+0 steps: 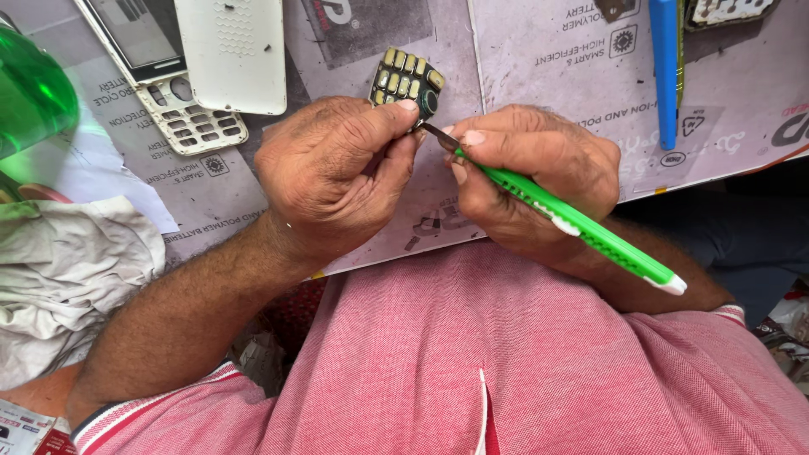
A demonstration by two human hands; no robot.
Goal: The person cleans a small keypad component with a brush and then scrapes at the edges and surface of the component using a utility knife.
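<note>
The left hand [333, 173] is pinching a small keypad board [406, 77] by its near lower edge, thumb and forefinger pressed together on it, the board sticking up and away from the grip toward the far side of the desk [539, 59]. The right hand [531, 173] is closing its grip round a green knife [565, 221], fingers pressed together on the handle near the blade end. The knife's long axis is running from the blade tip, just right of the left grip, down and out to the right toward the person's body, the white butt end hanging past the wrist. The blade tip [438, 133] is sitting just below the board's lower right corner, touching or almost touching; cannot tell which. Both grips are close together, nearly knuckle to knuckle, the right one nearer the blade's working point. Beyond the left grip: a white phone shell [232, 50] and a keypad frame [181, 118], well apart from the board. Left of the left grip, a crumpled cloth [67, 270] and a green bottle [29, 88]. Far right of the right grip, a blue tool [666, 67] is lying lengthwise. Open room is lying between the grips and the desk's near edge, over the pink shirt [506, 362].
</note>
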